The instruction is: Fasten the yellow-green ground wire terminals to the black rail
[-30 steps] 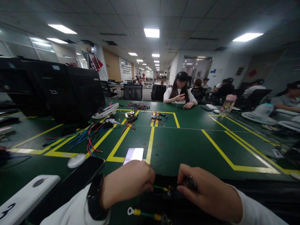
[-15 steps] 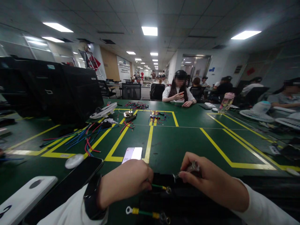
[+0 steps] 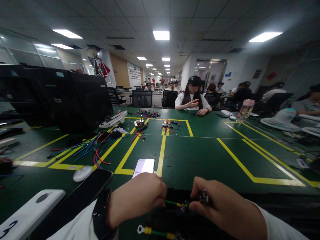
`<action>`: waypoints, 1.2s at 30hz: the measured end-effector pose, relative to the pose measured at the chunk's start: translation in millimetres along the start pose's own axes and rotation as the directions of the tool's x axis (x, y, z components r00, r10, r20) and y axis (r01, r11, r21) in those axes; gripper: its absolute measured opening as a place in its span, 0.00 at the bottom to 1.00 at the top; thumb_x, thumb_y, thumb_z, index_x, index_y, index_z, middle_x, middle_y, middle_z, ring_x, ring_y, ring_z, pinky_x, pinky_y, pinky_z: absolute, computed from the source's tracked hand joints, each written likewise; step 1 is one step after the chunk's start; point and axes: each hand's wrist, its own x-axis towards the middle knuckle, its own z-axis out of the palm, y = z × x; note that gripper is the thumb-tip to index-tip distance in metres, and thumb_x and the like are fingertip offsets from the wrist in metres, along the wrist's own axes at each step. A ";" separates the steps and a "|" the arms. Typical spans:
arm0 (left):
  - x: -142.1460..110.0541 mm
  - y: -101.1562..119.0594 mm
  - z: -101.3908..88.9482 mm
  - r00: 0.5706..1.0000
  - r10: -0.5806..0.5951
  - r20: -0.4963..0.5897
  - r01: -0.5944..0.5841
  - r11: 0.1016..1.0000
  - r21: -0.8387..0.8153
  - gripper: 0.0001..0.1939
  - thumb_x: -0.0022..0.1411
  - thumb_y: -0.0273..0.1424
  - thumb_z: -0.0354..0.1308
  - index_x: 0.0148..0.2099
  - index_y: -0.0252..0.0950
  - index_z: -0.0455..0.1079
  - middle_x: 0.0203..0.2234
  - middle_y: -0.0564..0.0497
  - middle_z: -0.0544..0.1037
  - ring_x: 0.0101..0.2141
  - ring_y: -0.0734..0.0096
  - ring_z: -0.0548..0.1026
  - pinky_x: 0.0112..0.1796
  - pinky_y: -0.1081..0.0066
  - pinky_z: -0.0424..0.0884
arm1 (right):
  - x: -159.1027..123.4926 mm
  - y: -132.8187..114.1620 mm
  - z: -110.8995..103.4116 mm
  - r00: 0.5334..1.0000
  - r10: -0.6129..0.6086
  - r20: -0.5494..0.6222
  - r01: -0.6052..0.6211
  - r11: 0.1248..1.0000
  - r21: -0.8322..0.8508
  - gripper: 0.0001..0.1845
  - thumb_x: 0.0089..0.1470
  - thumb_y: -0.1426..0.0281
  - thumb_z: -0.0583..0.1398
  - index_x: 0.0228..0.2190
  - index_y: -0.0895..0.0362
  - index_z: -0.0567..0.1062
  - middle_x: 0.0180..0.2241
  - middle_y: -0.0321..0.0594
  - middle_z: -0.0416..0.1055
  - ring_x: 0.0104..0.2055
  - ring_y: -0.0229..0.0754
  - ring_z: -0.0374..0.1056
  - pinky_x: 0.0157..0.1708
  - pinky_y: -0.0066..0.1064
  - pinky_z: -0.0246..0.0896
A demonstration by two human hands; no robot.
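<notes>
My left hand, with a black watch on the wrist, is closed around a short green wire with yellow ends. The far end of that wire meets a small metal fitting just left of my right fingertips. My right hand is closed on a shiny metal piece, mostly covered by the fingers; its exact kind is unclear. Below the hands, a second green wire with a ring terminal lies over a dark black object at the table's near edge.
A lit phone lies beyond my left hand. To the left are a dark phone, a white power-bank-like block, a round white disc, loose wires and black computer cases. A person sits opposite.
My right hand has lowered, bringing its fingertips and the metal piece to the wire's end. The left hand keeps its hold on the wire. The view has shifted slightly.
</notes>
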 end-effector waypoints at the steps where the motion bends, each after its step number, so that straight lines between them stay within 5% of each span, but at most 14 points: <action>1: 0.2 0.1 -0.1 1.000 -0.004 0.001 0.004 1.000 0.001 0.03 0.58 0.28 0.63 0.33 0.40 0.77 0.25 0.53 0.81 0.26 0.66 0.76 0.26 0.72 0.63 | 0.0 0.7 0.8 1.000 0.003 0.001 -0.003 1.000 -0.002 0.04 0.54 0.69 0.61 0.32 0.55 0.71 0.28 0.38 0.75 0.29 0.43 0.68 0.28 0.31 0.53; 14: -1.1 -0.9 1.2 1.000 -0.001 0.013 0.001 1.000 -0.020 0.02 0.57 0.27 0.63 0.33 0.39 0.77 0.26 0.53 0.81 0.27 0.67 0.77 0.27 0.72 0.65 | 0.1 -2.3 -9.7 0.998 -0.029 0.054 0.025 0.997 0.072 0.06 0.55 0.75 0.60 0.32 0.52 0.74 0.33 0.32 0.76 0.36 0.40 0.71 0.35 0.29 0.60; 20: -0.4 -3.4 4.1 1.000 0.000 0.014 0.000 0.999 -0.034 0.02 0.58 0.28 0.63 0.33 0.40 0.77 0.26 0.54 0.81 0.26 0.68 0.76 0.27 0.73 0.65 | 0.8 0.8 -12.9 1.000 0.024 -0.012 -0.023 0.998 0.061 0.06 0.59 0.66 0.57 0.32 0.55 0.70 0.27 0.35 0.72 0.28 0.40 0.67 0.28 0.30 0.57; 36: 0.0 1.7 -2.0 1.000 0.009 -0.003 -0.009 1.000 -0.015 0.04 0.59 0.27 0.62 0.33 0.40 0.78 0.25 0.53 0.80 0.25 0.68 0.75 0.25 0.72 0.62 | 1.1 0.1 -0.8 1.000 -0.016 0.004 0.016 1.000 -0.003 0.02 0.55 0.70 0.61 0.31 0.54 0.71 0.27 0.35 0.74 0.28 0.40 0.68 0.27 0.29 0.54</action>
